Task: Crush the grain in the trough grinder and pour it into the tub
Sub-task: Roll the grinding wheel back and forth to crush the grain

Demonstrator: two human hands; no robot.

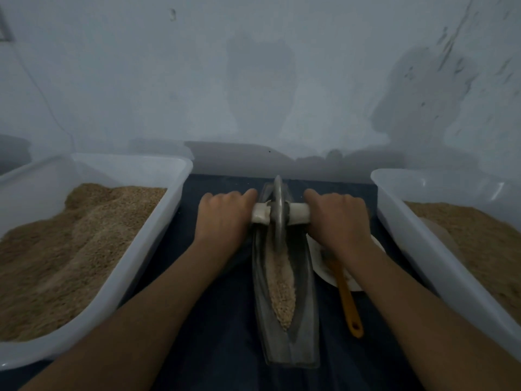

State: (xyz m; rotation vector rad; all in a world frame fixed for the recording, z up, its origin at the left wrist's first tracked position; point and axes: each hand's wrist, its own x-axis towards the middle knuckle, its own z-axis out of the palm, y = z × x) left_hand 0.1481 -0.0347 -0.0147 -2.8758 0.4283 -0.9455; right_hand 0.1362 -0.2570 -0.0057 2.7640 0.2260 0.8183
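I clamp my left hand and right hand round the axle either side of the wheel, keeping it upright in the trough grinder over the grain

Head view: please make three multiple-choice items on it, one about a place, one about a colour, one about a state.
1. Where does the spoon lie?
A. in the left tub
B. on the white plate, right of the trough
C. inside the trough

2. What colour is the spoon's handle?
A. orange-yellow
B. blue
C. black

3. How do the hands hold the wheel's axle?
A. only the left grips it
B. neither touches it
C. each grips one end

Answers:
1 B, the spoon rests on the plate beside the trough.
2 A, its handle is orange-yellow.
3 C, the left hand and right hand hold the axle either side of the wheel.
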